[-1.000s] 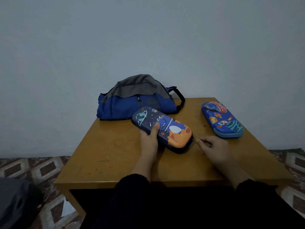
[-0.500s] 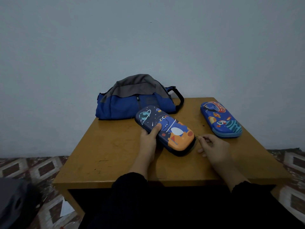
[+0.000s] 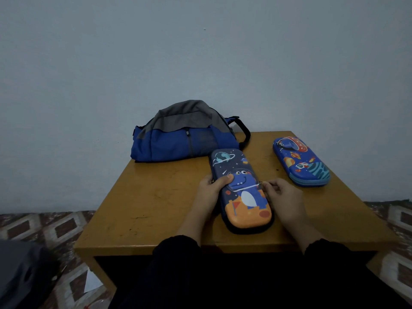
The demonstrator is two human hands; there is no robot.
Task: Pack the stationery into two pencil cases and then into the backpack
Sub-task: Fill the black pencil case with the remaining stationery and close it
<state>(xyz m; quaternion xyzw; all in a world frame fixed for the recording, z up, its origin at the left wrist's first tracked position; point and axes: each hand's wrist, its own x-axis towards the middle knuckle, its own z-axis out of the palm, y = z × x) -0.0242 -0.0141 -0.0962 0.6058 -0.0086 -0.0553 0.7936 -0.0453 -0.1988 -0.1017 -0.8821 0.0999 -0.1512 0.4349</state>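
Since one second ago, the dinosaur pencil case (image 3: 242, 192) has been turned from a slanted position to almost lengthwise, and the right hand (image 3: 282, 192) has been carried along its right edge towards the far end. On the wooden table (image 3: 156, 201), the blue and grey backpack (image 3: 185, 134) is seen at 11 o'clock, closed as far as can be judged. The second pencil case (image 3: 301, 161) is laid at 2 o'clock, well apart from the hands. The dinosaur pencil case is kept at the centre. It is gripped at its left edge by the left hand (image 3: 211, 186), with the thumb laid on the lid. A small zipper pull seems to be pinched by the right hand, though this is too small to be confirmed. If the case is held too loosely, it could be dragged by the zipper and the zipper could be jammed.
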